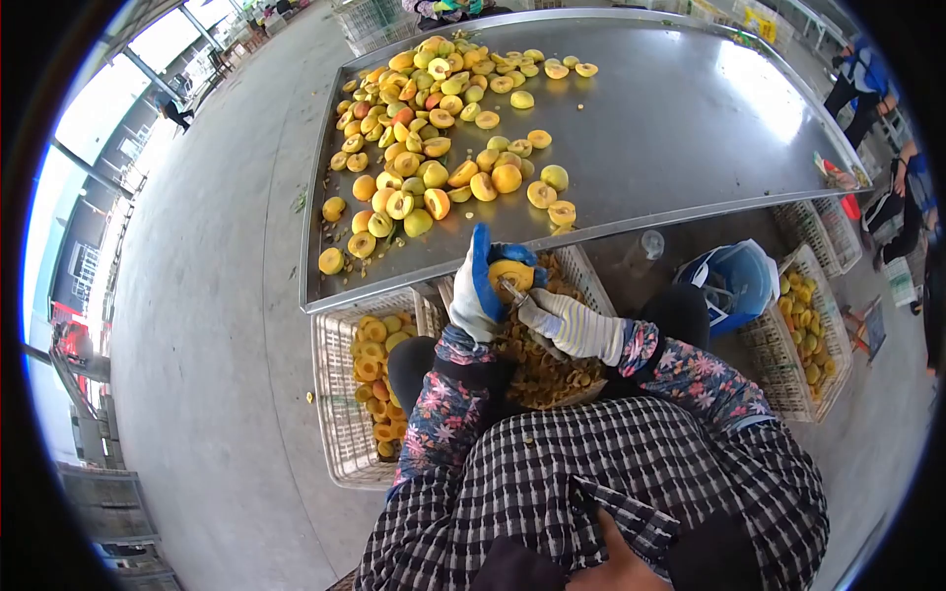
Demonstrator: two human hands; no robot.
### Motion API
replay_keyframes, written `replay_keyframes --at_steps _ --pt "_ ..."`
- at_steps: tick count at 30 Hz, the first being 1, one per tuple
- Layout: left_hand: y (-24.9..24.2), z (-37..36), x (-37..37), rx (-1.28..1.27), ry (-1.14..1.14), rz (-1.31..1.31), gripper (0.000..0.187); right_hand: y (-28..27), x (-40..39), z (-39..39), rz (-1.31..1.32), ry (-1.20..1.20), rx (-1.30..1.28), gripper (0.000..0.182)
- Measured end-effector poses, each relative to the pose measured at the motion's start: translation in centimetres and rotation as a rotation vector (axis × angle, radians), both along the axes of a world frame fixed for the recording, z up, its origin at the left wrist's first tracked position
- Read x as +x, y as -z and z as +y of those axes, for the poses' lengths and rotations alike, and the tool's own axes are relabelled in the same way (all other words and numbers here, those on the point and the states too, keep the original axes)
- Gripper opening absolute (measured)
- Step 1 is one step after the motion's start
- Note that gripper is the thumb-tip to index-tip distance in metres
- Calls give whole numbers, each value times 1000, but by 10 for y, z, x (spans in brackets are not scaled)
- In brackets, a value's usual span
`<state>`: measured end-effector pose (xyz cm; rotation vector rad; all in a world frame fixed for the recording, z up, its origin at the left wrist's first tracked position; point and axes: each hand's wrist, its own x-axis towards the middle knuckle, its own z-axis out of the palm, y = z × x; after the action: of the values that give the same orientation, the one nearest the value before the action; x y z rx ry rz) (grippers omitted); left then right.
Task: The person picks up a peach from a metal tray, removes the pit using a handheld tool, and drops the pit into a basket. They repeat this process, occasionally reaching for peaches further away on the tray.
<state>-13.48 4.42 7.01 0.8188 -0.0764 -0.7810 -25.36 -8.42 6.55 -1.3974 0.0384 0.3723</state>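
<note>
My left hand point(477, 291), in a white glove with blue-coated fingers, is closed round a yellow peach half point(512, 273), its cut face turned up toward me. In a striped knit glove, my right hand point(583, 328) grips a small metal pitting tool point(513, 291). The tool's tip touches the middle of the peach half; its handle is hidden in my fingers. Both hands are just off the near edge of the metal table point(650, 118), above a crate point(592, 278) of brown pits and scraps. Many cut peaches point(419, 223) are heaped on the table's left side.
By my left knee stands a white plastic crate point(328, 414) of peach halves. To the right are a blue bucket point(757, 286), a clear cup point(651, 244) and another crate point(834, 379) with peaches. The table has a raised rim. Other people point(867, 79) are at the far right.
</note>
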Motion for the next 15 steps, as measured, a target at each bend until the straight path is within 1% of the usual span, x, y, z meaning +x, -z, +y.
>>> replay_keyframes --at_steps 1,2,5,8,11,13,14,15 --pt "2 1 3 25 39 -2 65 0 0 -2 0 -26 -12 40" --pt "0 1 2 37 29 -14 64 -8 -2 -1 52 -15 -2 41" --pt "-1 -8 -2 -16 -79 49 61 -14 -4 5 233 34 389 42" --pt "11 -17 2 -99 -107 138 58 -16 -4 2 262 46 453 43" --pt "19 -17 5 -120 -8 186 55 -5 -4 -1 254 51 370 42" --pt "27 -18 9 -170 42 249 54 22 0 5 -140 119 124 42" --pt "28 -18 9 -196 66 279 53 21 2 9 -336 150 -2 42" --pt "29 -18 8 -176 44 263 52 19 -1 5 -215 100 5 42"
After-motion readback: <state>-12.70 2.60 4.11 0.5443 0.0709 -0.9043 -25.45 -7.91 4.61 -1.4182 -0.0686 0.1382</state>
